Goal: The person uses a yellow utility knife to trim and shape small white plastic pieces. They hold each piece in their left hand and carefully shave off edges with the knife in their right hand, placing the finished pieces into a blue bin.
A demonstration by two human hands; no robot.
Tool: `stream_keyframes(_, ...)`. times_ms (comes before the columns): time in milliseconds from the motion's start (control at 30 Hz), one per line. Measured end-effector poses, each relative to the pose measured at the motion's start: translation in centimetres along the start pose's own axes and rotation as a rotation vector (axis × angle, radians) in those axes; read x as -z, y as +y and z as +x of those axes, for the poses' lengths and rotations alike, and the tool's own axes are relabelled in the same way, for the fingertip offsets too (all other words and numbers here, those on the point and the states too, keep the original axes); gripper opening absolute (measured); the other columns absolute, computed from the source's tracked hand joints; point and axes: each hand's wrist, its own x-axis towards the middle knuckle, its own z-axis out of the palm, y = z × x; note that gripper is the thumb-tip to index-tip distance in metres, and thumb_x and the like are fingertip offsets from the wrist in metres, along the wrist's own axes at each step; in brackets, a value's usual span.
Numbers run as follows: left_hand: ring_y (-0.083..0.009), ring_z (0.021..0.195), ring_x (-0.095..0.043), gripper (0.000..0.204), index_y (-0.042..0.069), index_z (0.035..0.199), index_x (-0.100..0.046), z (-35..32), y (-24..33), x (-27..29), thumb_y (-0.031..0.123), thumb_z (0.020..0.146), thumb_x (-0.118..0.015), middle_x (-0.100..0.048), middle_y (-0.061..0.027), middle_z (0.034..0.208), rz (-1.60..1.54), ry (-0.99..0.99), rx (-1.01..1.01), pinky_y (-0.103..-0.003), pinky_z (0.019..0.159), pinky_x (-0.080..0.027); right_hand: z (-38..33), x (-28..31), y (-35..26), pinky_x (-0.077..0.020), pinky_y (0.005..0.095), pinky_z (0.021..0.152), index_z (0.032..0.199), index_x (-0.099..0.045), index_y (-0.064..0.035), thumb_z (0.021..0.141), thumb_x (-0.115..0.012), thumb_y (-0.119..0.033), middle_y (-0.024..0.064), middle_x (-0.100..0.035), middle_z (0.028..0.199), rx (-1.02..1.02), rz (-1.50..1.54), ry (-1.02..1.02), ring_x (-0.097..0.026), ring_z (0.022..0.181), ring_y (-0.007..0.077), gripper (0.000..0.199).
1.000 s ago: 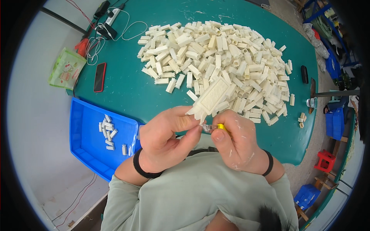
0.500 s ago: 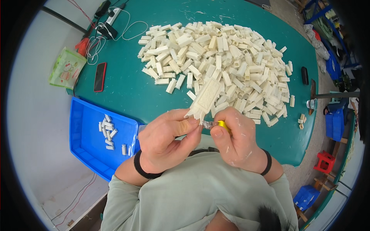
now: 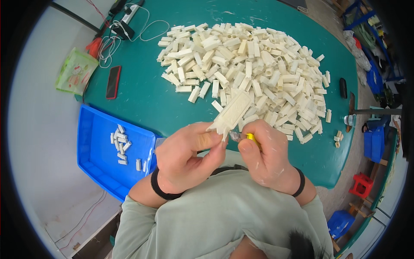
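Observation:
My left hand [image 3: 186,156] pinches a cream, box-shaped plastic piece [image 3: 234,111] with a raised pattern and a jagged near end. The piece tilts up and away from me, before the pile. My right hand [image 3: 268,156] is closed around a yellow-handled utility knife [image 3: 254,140]. Its blade points left, toward the jagged end, with a small gap visible between them. Most of the handle is hidden in my fist. Beyond both hands lies a big heap of similar cream pieces [image 3: 254,60].
A blue tray [image 3: 95,149] at the left holds several small pale pieces. On the green table [image 3: 142,93] lie a phone [image 3: 113,82], a power strip [image 3: 129,15] with white cables, a black case [image 3: 343,87] and a small clear jar [image 3: 349,120]. A red stool [image 3: 361,184] stands at the right.
My right hand and the knife have shifted slightly right, away from the piece's jagged end. My left hand stays nearly in place, still pinching the piece. The whole view has shifted a little.

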Motion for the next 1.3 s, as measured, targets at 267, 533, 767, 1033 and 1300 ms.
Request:
stream_keyframes(267, -0.0137, 0.088, -0.058, 0.009, 0.002, 0.089, -0.052, -2.8, -6.4, 7.0, -0.004, 0.084, -0.056, -0.06, -0.0096, 0.098, -0.091, 0.223, 0.522, -0.025, 0.076, -0.048, -1.0, 1.6, 1.9, -0.0345, 0.0237, 0.049, 0.086, -0.052, 0.0004, 0.093, -0.051, -0.024, 0.0018, -0.048, 0.063, -0.269, 0.213, 0.011, -0.039, 0.054, 0.0077, 0.025)
stream_keyframes(533, -0.0338, 0.089, -0.056, 0.02, 0.004, 0.088, -0.061, -6.7, -13.5, 13.7, 0.006, 0.068, -0.066, -0.061, -0.0149, 0.092, 1.108, -0.006, 0.355, -0.041, 0.079, -0.045, -0.2, 1.2, 4.5, -0.0316, 0.0199, 0.053, 0.085, -0.051, 0.001, 0.095, -0.048, -0.023, -0.001, -0.046, 0.064, -0.322, 0.261, 0.049, -0.036, 0.058, 0.0051, 0.026)
stream_keyframes(767, -0.0297, 0.091, -0.057, 0.019, 0.005, 0.09, -0.06, -1.4, -21.2, -2.7, 0.01, 0.073, -0.065, -0.061, -0.013, 0.093, 0.668, -0.238, 0.24, -0.038, 0.078, -0.048, 0.6, 1.7, 5.7, -0.0331, 0.0204, 0.053, 0.084, -0.051, 0.0006, 0.095, -0.049, -0.023, -0.0009, -0.046, 0.063, -0.366, 0.25, 0.067, -0.037, 0.058, 0.0053, 0.026)
stream_keyframes(1033, -0.0283, 0.084, -0.057, 0.021, 0.009, 0.09, -0.054, -0.4, -25.1, -5.1, 0.009, 0.072, -0.066, -0.058, -0.0111, 0.08, 0.893, -0.323, 0.414, -0.037, 0.069, -0.048, 0.6, 2.6, 6.1, -0.0359, 0.0213, 0.055, 0.084, -0.052, 0.0001, 0.094, -0.049, -0.022, 0.0001, -0.047, 0.063, -0.439, 0.22, 0.088, -0.039, 0.058, 0.0064, 0.025)
stream_keyframes(1300, -0.0193, 0.091, -0.058, 0.035, 0.003, 0.112, -0.055, 2.7, -9.4, -0.7, 0.003, 0.078, -0.064, -0.053, -0.007, 0.099, -0.267, -0.242, 0.586, -0.035, 0.079, -0.052, 0.7, 1.3, 5.3, -0.0395, 0.026, 0.054, 0.085, -0.054, -0.001, 0.092, -0.053, -0.029, 0.0071, -0.05, 0.063, -0.355, 0.192, -0.012, -0.045, 0.055, 0.0144, 0.029)
